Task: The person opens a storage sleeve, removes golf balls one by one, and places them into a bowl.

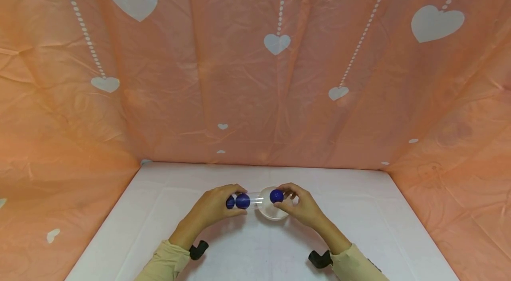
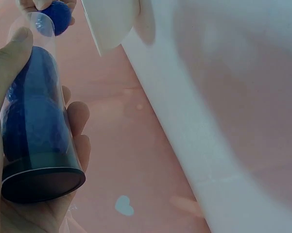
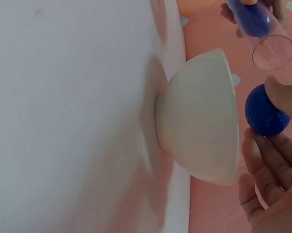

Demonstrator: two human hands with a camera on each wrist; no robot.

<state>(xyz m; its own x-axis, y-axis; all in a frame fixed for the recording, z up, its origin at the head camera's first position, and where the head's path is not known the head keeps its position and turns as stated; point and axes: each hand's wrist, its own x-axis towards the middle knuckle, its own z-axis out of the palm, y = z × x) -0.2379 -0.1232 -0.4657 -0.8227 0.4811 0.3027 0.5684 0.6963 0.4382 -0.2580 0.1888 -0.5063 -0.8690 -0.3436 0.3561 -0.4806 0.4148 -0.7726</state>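
Observation:
In the head view my left hand (image 1: 217, 203) grips a clear plastic tube (image 1: 256, 201), tilted on its side with the open end toward the right. Two blue balls (image 1: 242, 201) sit inside it, near its black base (image 2: 43, 184), which shows in the left wrist view. My right hand (image 1: 305, 208) pinches a third blue ball (image 3: 266, 110) between thumb and fingers, just apart from the tube's open mouth. Dimples show on this ball in the right wrist view. Beneath the ball stands a white bowl (image 3: 199, 119), upright on the table; the hands are above it.
The white table (image 1: 271, 254) is bounded by orange cloth (image 1: 239, 72) printed with pale hearts, at the back and on both sides. A dark curved piece (image 1: 198, 250) is at the left wrist and another (image 1: 320, 259) at the right.

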